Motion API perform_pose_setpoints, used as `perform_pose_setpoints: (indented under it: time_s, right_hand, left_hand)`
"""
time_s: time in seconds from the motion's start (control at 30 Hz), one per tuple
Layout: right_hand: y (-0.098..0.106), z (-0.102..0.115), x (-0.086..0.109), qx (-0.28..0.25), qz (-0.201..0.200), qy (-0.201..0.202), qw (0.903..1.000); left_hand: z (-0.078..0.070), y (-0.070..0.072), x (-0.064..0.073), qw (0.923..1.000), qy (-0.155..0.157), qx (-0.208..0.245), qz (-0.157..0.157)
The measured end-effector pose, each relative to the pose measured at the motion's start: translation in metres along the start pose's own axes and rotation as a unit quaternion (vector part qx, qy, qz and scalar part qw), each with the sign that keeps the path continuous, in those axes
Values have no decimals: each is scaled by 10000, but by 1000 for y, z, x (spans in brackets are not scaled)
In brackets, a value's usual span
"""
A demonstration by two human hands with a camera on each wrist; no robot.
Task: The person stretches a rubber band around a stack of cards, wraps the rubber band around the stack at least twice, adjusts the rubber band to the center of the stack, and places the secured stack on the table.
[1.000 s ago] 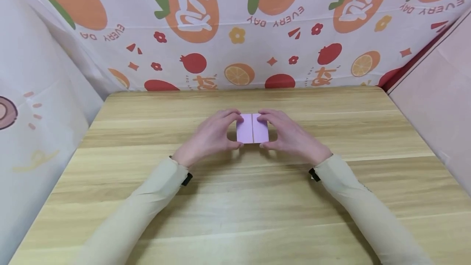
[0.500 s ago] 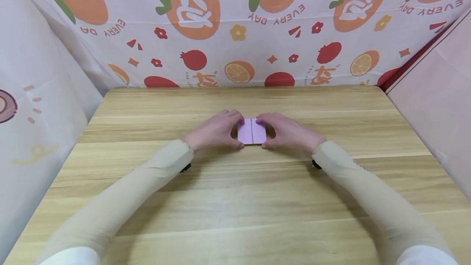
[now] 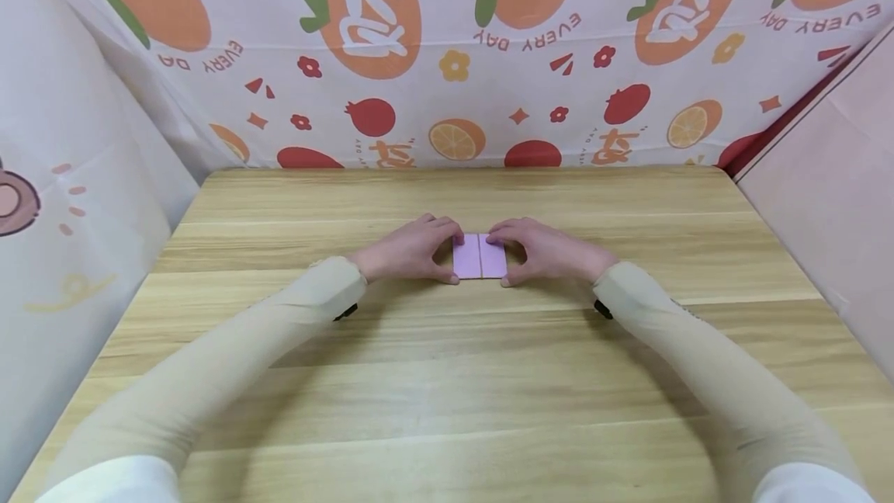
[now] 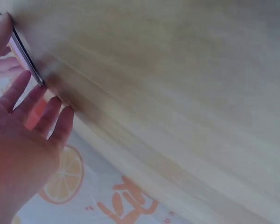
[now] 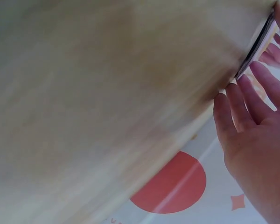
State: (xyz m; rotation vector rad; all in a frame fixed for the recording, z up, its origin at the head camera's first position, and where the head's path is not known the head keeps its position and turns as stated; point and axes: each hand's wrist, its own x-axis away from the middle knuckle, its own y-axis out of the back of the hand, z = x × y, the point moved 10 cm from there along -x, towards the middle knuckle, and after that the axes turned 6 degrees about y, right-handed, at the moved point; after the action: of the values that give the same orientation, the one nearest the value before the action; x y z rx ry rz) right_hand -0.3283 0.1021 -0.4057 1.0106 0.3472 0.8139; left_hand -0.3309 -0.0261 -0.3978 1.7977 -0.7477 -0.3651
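Observation:
A flat, thin pink square (image 3: 467, 258) with a narrow brownish line down its middle lies low at the table surface, in the centre of the head view. My left hand (image 3: 417, 249) grips its left side, thumb at the near edge and fingers at the far edge. On the right side my right hand (image 3: 552, 251) holds it the same way. Seen edge-on in the left wrist view, the pink square (image 4: 24, 55) shows a dark lower edge between thumb and fingers. The remaining fingers of both hands reach down to the tabletop.
The wood-grain table (image 3: 419, 386) extends around both arms. Behind it hangs a white cloth (image 3: 419, 107) printed with fruit, and white cloth (image 3: 91, 177) also hangs on the left. A pale pink panel (image 3: 831, 185) stands on the right.
Both hands have lowered the pink square toward the tabletop; it appears smaller and slightly nearer the front edge in the head view. The grip of both hands looks the same.

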Motion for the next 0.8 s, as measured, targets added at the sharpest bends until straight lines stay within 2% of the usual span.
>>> perform_pose_setpoints:
  time_s: [0.17, 0.57, 0.7, 0.8]
  right_hand:
    - [-1, 0, 1, -163, -10, 27, 9999]
    - [-3, -3, -1, -66, -53, -35, 10000]
    - [-1, -1, 3, -277, -178, -79, 9994]
    - [5, 0, 9, -550, -378, -178, 9976]
  left_hand:
    - [4, -1, 1, 9997, -52, 247, 47]
    - [9, -2, 1, 9985, 9, 536, 51]
    - [12, 0, 4, 9959, -10, 898, 51]
    - [20, 4, 9, 9912, 193, 1309, 35]
